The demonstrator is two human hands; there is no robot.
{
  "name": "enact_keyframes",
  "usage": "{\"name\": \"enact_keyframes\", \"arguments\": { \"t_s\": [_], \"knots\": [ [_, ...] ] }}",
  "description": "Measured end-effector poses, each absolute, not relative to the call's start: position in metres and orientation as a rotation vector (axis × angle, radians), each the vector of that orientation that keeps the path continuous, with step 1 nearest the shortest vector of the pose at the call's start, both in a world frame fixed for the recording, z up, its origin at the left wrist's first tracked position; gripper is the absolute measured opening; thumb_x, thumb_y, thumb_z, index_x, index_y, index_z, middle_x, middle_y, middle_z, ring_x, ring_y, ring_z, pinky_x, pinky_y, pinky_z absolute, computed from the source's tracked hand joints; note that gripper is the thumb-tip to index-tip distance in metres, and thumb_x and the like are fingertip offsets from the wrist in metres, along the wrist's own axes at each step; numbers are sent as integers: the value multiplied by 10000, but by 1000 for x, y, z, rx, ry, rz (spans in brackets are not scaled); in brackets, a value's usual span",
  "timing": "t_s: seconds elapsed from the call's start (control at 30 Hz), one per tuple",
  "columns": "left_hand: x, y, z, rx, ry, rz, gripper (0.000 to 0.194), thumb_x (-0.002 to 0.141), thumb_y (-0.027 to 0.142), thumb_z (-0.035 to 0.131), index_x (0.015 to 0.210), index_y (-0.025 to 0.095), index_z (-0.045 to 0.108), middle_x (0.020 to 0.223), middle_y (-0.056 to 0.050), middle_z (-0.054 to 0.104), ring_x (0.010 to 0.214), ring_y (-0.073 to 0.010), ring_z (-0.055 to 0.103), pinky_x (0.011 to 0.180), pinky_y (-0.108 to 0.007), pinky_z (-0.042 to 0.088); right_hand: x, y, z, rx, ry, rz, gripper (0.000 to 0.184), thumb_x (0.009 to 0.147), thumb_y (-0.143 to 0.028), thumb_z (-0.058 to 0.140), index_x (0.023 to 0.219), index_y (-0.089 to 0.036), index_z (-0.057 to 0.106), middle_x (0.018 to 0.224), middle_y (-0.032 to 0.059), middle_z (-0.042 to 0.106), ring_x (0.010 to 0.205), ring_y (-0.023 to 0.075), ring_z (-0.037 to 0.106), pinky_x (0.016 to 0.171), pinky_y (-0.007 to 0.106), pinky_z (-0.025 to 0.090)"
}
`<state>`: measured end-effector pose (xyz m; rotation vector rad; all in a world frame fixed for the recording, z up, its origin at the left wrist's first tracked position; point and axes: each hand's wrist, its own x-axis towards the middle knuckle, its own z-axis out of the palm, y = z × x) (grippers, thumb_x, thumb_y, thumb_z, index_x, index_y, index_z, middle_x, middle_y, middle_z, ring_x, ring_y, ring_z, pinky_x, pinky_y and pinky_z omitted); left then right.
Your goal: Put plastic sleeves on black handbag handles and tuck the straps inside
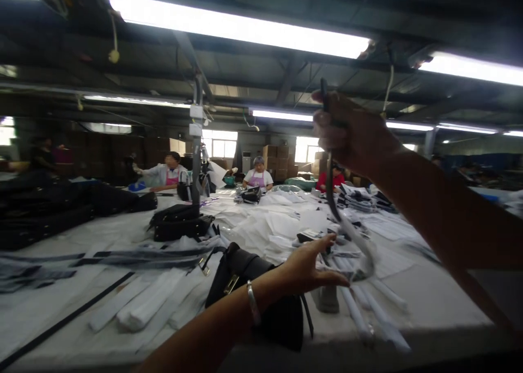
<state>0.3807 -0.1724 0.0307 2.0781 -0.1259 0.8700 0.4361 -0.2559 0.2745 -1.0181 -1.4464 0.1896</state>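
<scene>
My right hand (pixel 347 125) is raised high, its fingers closed around the upper part of a dark strap (pixel 330 190). The strap hangs below the fist and curves near its lower end, where a pale, whitish wrapping (pixel 359 248) seems to cover it, blurred. Lower down, my left hand (pixel 308 265) reaches forward with thumb and fingers apart, close to the strap's lower part; nothing shows gripped in it. Under my left forearm lies a black handbag (pixel 281 318) with a gold-coloured clasp, partly hidden by the arm.
White-wrapped straps (pixel 151 299) lie left and right of the bag. Another black bag (pixel 180 222) stands farther back, by a metal post (pixel 196 144). Black bags (pixel 49 209) are piled at far left. White sheets (pixel 261 220) cover the middle; several people sit across the table.
</scene>
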Motion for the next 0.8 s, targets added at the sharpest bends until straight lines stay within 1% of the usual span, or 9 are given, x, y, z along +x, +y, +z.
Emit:
{"name": "enact_keyframes", "arguments": {
  "t_s": [0.03, 0.1, 0.17, 0.23, 0.33, 0.4, 0.53, 0.67, 0.8],
  "knots": [
    [365, -163, 28, 2083, -85, 865, 709, 700, 401, 806, 1347, 236, 567, 1245, -115, 667, 1124, -292, 610, 950, -368, 463, 437, -257, 262, -1038, -1453, 289, 435, 983, -282, 232, 986, -73, 613, 828, -89, 635, 497, -57, 436, 469, 204, 244],
    [328, -136, 22, 2020, 146, 959, 433, 786, 410, 723, 1183, 240, 690, 1112, -86, 730, 1003, -255, 666, 890, -332, 493, 440, -255, 231, -1091, -1489, 523, 247, 962, -265, 448, 868, -123, 627, 680, -66, 612, 429, -19, 393, 421, 173, 239],
    [288, -103, 15, 1889, 508, 1146, 272, 807, 452, 682, 944, 229, 756, 940, -67, 757, 858, -227, 681, 819, -307, 500, 442, -244, 193, -1209, -1564, 711, 272, 928, -347, 549, 756, -145, 610, 591, -34, 571, 424, 30, 410, 385, 164, 287],
    [250, -73, 3, 1784, 717, 1207, 333, 837, 517, 615, 862, 208, 735, 732, -45, 724, 678, -192, 649, 662, -272, 483, 444, -226, 150, -1270, -1643, 784, 304, 899, -426, 583, 759, -157, 599, 602, -25, 566, 448, 55, 450, 397, 164, 354],
    [209, -46, -26, 1656, 931, 1066, 540, 794, 657, 576, 576, 169, 654, 409, -11, 558, 361, -137, 481, 418, -236, 332, 442, -192, 84, -1356, -1709, 778, 305, 877, -456, 564, 764, -173, 578, 690, -10, 604, 521, 95, 547, 421, 182, 420],
    [196, -39, -50, 1563, 1008, 927, 594, 725, 713, 612, 525, 154, 632, 346, -20, 521, 290, -130, 437, 372, -229, 264, 438, -171, 46, -1423, -1758, 801, 299, 878, -460, 537, 770, -184, 575, 645, -27, 597, 491, 105, 550, 422, 197, 419],
    [196, -33, -86, 1318, 1007, 956, 622, 718, 737, 607, 834, 131, 687, 659, -101, 712, 475, -173, 613, 441, -237, 388, 428, -151, -4, -1480, -1733, 896, 291, 876, -450, 518, 783, -179, 570, 620, -37, 607, 434, 88, 525, 428, 194, 382],
    [210, -16, -86, 1100, 820, 1200, 495, 843, 632, 567, 1001, 165, 621, 1108, -154, 694, 917, -205, 692, 772, -318, 538, 424, -155, -20, -1503, -1760, 989, 293, 880, -463, 513, 833, -181, 578, 647, -27, 625, 421, 81, 511, 407, 182, 342],
    [220, 0, -62, 1014, 598, 1410, 395, 859, 544, 615, 1012, 180, 622, 1171, -116, 680, 1047, -192, 658, 934, -341, 510, 430, -157, -20, -1485, -1792, 995, 323, 891, -484, 510, 815, -180, 586, 666, -25, 618, 432, 77, 502, 415, 184, 325]
  ]
}}
